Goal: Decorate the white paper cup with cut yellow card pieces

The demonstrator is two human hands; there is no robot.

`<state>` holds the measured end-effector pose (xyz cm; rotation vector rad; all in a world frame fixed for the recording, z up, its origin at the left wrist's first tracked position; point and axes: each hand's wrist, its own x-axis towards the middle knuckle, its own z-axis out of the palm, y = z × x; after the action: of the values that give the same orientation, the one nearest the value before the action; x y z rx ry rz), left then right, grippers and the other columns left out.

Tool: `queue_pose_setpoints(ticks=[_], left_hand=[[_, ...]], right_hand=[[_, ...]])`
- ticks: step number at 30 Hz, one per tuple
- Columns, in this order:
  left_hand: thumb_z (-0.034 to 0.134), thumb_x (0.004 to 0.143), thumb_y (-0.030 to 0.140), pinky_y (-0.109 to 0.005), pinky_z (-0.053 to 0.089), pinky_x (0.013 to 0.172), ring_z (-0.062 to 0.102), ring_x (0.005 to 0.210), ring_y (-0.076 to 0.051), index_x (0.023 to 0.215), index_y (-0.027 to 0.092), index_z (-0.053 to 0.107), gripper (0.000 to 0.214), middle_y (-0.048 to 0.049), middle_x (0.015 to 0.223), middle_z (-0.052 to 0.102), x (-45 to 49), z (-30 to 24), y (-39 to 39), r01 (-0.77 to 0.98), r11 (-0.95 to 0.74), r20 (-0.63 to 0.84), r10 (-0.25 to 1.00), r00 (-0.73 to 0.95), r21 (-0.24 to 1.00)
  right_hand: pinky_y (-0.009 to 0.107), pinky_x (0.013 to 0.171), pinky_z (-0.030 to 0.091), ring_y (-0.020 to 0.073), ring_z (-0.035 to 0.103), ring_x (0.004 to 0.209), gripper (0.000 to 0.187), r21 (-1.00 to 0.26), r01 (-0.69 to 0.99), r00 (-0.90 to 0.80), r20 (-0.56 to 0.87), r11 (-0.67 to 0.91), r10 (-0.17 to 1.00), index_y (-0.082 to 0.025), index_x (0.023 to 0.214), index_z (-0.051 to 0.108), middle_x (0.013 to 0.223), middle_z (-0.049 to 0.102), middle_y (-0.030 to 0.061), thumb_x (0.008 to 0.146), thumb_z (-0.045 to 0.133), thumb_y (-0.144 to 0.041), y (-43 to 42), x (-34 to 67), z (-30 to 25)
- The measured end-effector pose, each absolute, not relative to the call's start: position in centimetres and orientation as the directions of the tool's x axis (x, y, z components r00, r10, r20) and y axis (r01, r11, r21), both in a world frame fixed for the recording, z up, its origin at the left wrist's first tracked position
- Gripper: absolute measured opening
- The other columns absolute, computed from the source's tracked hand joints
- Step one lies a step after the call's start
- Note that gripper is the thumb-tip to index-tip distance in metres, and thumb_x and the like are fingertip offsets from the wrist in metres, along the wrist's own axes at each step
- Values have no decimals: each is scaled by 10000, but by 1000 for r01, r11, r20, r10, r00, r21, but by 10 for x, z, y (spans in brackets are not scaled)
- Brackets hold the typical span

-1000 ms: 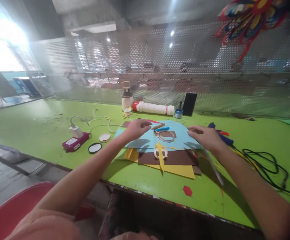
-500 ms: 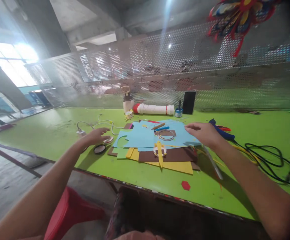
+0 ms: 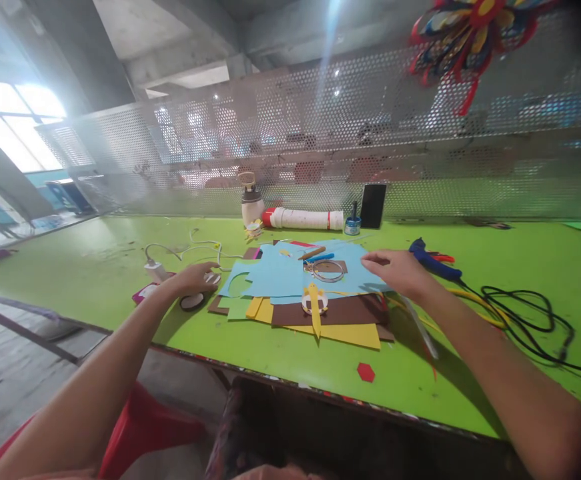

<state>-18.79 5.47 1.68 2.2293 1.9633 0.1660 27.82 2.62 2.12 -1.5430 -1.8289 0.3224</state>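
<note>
My left hand (image 3: 195, 279) is over the left side of the table, its fingers stretched out above small round white pieces (image 3: 212, 277). A dark-rimmed disc (image 3: 192, 302) lies just below that hand. Fingers extended, my right hand (image 3: 395, 270) is at the right edge of a light blue sheet (image 3: 275, 273); nothing shows in its grasp. Brown (image 3: 335, 311) and yellow sheets (image 3: 353, 335) stick out under the blue one. On the stack are a thin hoop (image 3: 329, 270), a brown pen-like stick (image 3: 313, 253), a blue one (image 3: 320, 257) and a yellow pointed cutout (image 3: 315, 313) across a white ring.
A blue glue gun (image 3: 433, 261) with a black cord (image 3: 525, 320) lies to the right. Along the back stand a spray bottle (image 3: 253, 205), a white roll (image 3: 305, 219), a blue jar (image 3: 353, 224) and a dark tablet-like panel (image 3: 373, 206). A red hexagon (image 3: 365, 372) lies near the front edge.
My left hand has come down a little and right, over the small round pieces. My right hand stays at the blue sheet's edge. The whole view has shifted slightly.
</note>
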Motion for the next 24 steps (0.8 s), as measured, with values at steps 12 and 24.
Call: queue_pose_setpoints(ticks=[12,24], left_hand=[[552,737,535,-408,479,846,614,1022,-309,1395,186,392,762,-142,1263,601,-155,43,30,934,-220,133,973,189,282],[523,838,494,-327,498,748,616,872,-195,1411,231,335,657,-111,1195,610,-41,53,15,659,-560,212,819,534,503]], right_hand=[[352,761,494,248,671,816,274,-597,756,-63,343,269,937,-153,875,729,882,747,99,761,569,-344,28,277,16],[299,672,498,206,659,721,280,-650,691,-49,394,316,918,-143,820,726,788,739,73,781,532,-341,20,265,20]])
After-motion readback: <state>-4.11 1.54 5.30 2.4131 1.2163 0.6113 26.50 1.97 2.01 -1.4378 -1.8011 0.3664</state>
